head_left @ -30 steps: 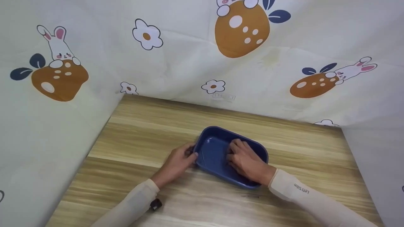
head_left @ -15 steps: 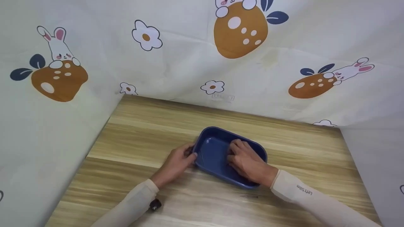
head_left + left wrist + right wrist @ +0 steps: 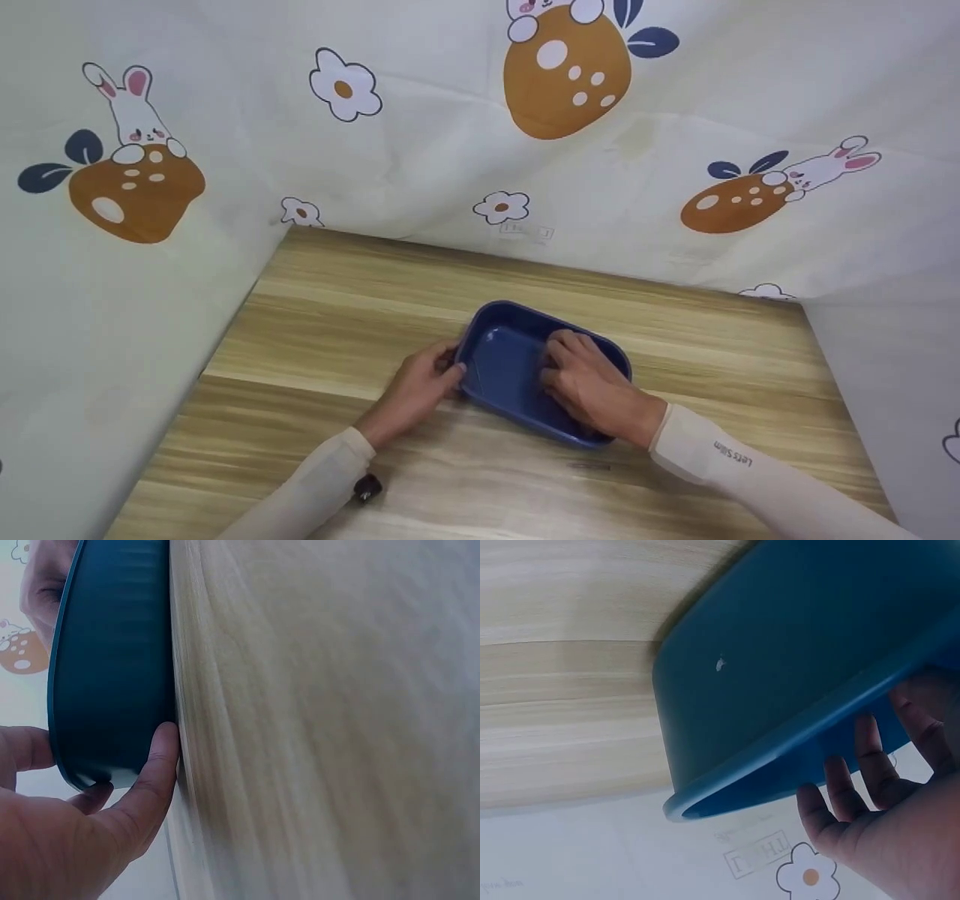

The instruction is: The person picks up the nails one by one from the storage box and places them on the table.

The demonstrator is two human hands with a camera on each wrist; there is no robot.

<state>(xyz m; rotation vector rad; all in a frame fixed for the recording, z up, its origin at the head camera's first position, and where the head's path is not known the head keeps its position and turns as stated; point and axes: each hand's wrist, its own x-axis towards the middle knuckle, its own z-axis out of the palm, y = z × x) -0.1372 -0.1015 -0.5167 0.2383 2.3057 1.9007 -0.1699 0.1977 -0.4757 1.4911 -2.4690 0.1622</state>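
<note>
A dark blue rectangular basin (image 3: 517, 424) with rounded corners stands on the wood-grain table. My left hand (image 3: 416, 386) grips its left end, thumb at the rim. In the left wrist view, a finger (image 3: 156, 757) of that hand lies along the basin's outer wall (image 3: 112, 675), close to the tabletop. My right hand (image 3: 589, 386) reaches over the right part and down inside, fingers bent. The right wrist view shows this hand (image 3: 885, 825) with fingers spread beyond the rim (image 3: 780, 754); its thumb is hidden, and I cannot tell whether it holds anything.
A small black object (image 3: 367, 489) sits by the left sleeve. A thin dark mark (image 3: 589, 466) shows on the table (image 3: 360, 300) in front of the basin. Pale cloth (image 3: 420, 150) printed with rabbits and flowers rises behind the table.
The right wrist and sleeve have moved slightly right, with the fingers still inside the basin. The left hand keeps its hold. The whole head view has drifted a little.
</note>
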